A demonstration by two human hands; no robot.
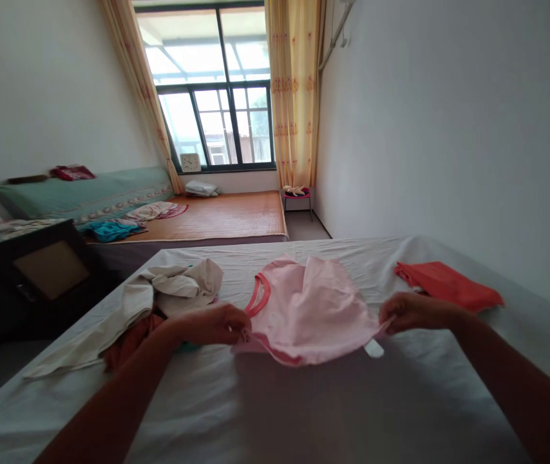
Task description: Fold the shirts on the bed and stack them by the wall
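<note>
A pink T-shirt [321,309] with a coral neckband is stretched sideways between my two hands, over the white-sheeted bed [198,412]. My left hand [224,324] pinches its near left part, below the neckband. At the opposite end, my right hand [400,314] pinches the right corner, close to a small white label [374,348] that hangs from the edge. The fabric's middle sags in loose folds. To the left of my left hand lies a heap with cream-coloured clothing [183,287] and a rust-orange garment [134,338], partly hidden by my forearm.
A folded red garment [449,283] lies on the sheet near the right wall. Beyond this bed stands another bed with a brown mat [227,216], bearing several cloths. A dark cabinet [38,270] is at the left, and a small stool [298,193] stands below the curtain.
</note>
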